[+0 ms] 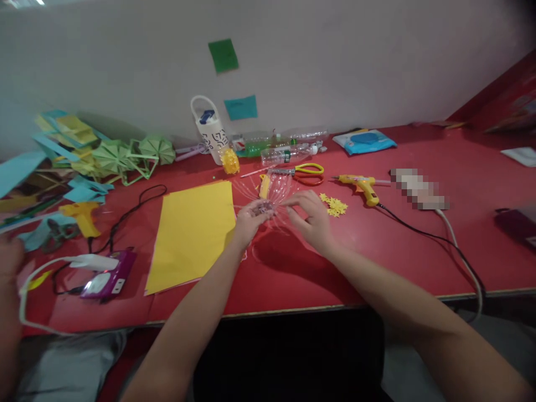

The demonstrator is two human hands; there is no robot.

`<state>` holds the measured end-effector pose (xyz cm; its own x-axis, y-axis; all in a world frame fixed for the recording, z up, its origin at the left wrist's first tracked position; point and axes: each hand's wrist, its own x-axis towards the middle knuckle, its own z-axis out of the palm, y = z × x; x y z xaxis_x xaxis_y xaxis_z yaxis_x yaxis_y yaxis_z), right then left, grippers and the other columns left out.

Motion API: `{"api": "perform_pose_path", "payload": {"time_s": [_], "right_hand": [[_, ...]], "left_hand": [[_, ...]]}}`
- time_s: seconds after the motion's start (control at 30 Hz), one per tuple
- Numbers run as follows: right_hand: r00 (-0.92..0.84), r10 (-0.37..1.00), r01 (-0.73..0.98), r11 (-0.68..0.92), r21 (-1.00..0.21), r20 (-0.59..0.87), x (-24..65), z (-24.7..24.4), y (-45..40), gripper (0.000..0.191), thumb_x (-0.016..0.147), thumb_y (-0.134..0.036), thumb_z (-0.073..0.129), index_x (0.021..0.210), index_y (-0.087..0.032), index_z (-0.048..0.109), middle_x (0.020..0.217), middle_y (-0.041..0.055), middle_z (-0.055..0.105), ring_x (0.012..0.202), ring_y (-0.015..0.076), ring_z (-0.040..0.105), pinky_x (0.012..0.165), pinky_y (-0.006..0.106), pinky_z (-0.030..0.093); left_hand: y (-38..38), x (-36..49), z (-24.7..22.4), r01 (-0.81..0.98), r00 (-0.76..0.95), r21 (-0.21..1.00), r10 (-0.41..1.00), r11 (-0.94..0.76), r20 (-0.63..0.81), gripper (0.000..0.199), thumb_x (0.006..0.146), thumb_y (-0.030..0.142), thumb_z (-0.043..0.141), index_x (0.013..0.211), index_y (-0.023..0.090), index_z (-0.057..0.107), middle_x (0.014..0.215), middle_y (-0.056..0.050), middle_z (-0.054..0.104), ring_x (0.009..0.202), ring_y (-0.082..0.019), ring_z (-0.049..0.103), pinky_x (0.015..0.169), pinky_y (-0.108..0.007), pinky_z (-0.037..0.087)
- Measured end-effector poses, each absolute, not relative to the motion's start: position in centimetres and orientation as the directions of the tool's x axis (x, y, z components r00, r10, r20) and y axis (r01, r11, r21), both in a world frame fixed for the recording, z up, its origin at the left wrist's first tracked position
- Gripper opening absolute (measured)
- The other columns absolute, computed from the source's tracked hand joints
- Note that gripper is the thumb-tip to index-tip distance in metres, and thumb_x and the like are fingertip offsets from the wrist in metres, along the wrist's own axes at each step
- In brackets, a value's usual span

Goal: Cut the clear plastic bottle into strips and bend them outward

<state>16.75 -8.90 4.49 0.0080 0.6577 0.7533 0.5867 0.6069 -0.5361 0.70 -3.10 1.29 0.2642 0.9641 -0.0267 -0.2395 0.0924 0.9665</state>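
My left hand (250, 222) is closed around the narrow base of a clear plastic bottle piece (280, 187), whose cut strips fan outward above the table. To its right, my right hand (312, 220) reaches in with the index finger stretched against the strips, thumb apart below it. Behind the strips a small yellow tool (264, 186) lies partly hidden. Scissors (307, 172) with yellow and red handles lie just beyond. Small yellow star-shaped cutouts (336, 207) are piled beside my right hand. Yellow paper sheets (192, 234) lie left of my left hand.
A yellow glue gun (359, 186) with a cord lies right; another glue gun (84, 218) stands left near a purple power strip (109, 273). Clear bottles (287, 154), a white tumbler (212, 137) and a wipes pack (365, 142) line the wall. Another person's arm (9, 290) shows far left.
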Motion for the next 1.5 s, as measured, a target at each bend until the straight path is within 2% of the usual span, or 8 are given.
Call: {"api": "perform_pose_path", "payload": {"time_s": [0.27,0.5,0.57,0.7,0.93,1.3,1.5], "right_hand": [[0.033,0.774,0.554,0.513,-0.656,0.632,16.7,3.9,-8.6,0.016,0.085,-0.017,0.054,0.083,-0.025,0.067,0.081,0.0011,0.067,0.081,0.0194,0.060,0.078,0.037,0.047],[0.171,0.668,0.498,0.576,-0.648,0.725,17.3,5.6,-9.4,0.018,0.087,-0.020,0.050,0.077,-0.025,0.064,0.076,0.0013,0.064,0.076,0.0193,0.059,0.073,0.037,0.048],[0.150,0.658,0.517,0.584,-0.626,0.738,17.3,5.7,-9.4,0.018,0.087,-0.021,0.050,0.078,-0.025,0.064,0.078,0.0018,0.064,0.078,0.0199,0.060,0.075,0.038,0.048],[0.021,0.751,0.546,0.545,-0.637,0.660,17.0,4.9,-9.0,0.017,0.085,-0.019,0.053,0.080,-0.025,0.067,0.082,0.0013,0.067,0.082,0.0198,0.060,0.078,0.038,0.048],[0.077,0.810,0.475,0.483,-0.735,0.582,16.8,4.3,-8.7,0.017,0.085,-0.016,0.055,0.083,-0.025,0.069,0.082,0.0009,0.067,0.082,0.0184,0.062,0.079,0.036,0.049],[0.117,0.836,0.422,0.447,-0.789,0.536,16.9,3.9,-8.3,0.013,0.082,-0.016,0.057,0.080,-0.023,0.068,0.078,0.0002,0.064,0.072,0.0150,0.060,0.071,0.031,0.049],[0.127,0.845,0.418,0.429,-0.800,0.520,16.9,4.0,-8.3,0.012,0.082,-0.016,0.057,0.080,-0.023,0.067,0.078,-0.0004,0.064,0.073,0.0145,0.059,0.071,0.031,0.049]], "left_hand": [[-3.1,0.6,1.3,-0.191,0.249,0.977,0.968,0.093,-0.044,0.043,0.049,0.027,0.085,0.086,0.017,0.066,0.078,-0.001,0.072,0.072,-0.014,0.066,0.077,-0.032,0.052],[-3.3,0.5,1.7,-0.084,0.249,0.996,0.968,0.030,-0.009,0.037,0.055,0.023,0.081,0.088,0.018,0.063,0.077,0.000,0.068,0.074,-0.015,0.064,0.079,-0.032,0.049],[-3.3,0.6,1.6,-0.081,0.228,0.997,0.974,0.000,0.018,0.036,0.056,0.022,0.080,0.087,0.018,0.063,0.078,0.000,0.067,0.076,-0.014,0.063,0.080,-0.030,0.048],[-3.3,0.8,1.3,-0.091,0.192,0.996,0.981,-0.023,0.041,0.033,0.056,0.021,0.078,0.084,0.019,0.062,0.080,0.000,0.066,0.076,-0.014,0.061,0.078,-0.029,0.047],[-3.7,0.9,1.5,-0.041,0.169,0.995,0.981,-0.090,0.096,0.028,0.060,0.021,0.077,0.083,0.020,0.061,0.081,0.000,0.066,0.078,-0.014,0.061,0.078,-0.027,0.046],[-3.8,1.0,1.3,-0.012,0.186,0.992,0.974,-0.128,0.128,0.027,0.063,0.023,0.077,0.085,0.019,0.061,0.083,-0.001,0.066,0.079,-0.015,0.062,0.079,-0.029,0.047],[-3.7,1.1,1.4,-0.042,0.182,0.995,0.978,-0.095,0.101,0.031,0.059,0.022,0.079,0.083,0.019,0.061,0.081,0.000,0.067,0.078,-0.014,0.062,0.077,-0.028,0.048]]}}
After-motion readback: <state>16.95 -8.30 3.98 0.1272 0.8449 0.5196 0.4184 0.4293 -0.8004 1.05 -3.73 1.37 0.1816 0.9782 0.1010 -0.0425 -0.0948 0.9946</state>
